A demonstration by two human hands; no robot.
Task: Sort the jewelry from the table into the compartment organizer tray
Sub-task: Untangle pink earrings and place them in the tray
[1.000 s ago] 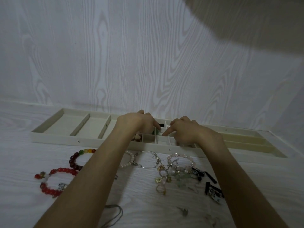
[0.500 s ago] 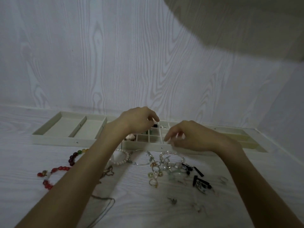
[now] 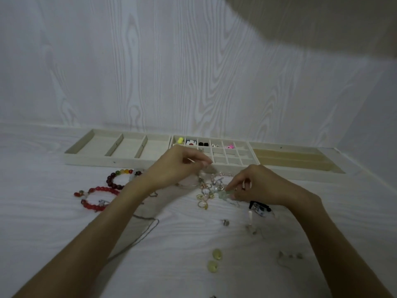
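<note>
Pinching a pale green piece (image 3: 224, 194) from the jewelry pile (image 3: 211, 188): right hand (image 3: 260, 186), fingers curled. Left hand (image 3: 180, 166): curled, contents unclear.

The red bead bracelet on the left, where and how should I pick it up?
Probably pinch the red bracelet at its near bead arc, from above: it lies flat as an open loop, and that arc is apart from the dark bracelet.

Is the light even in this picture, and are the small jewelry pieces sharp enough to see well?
Head view: dim, bluish light; a large shadow darkens the upper right wall; the small pieces between the left hand and the right hand look soft and hard to identify.
</note>
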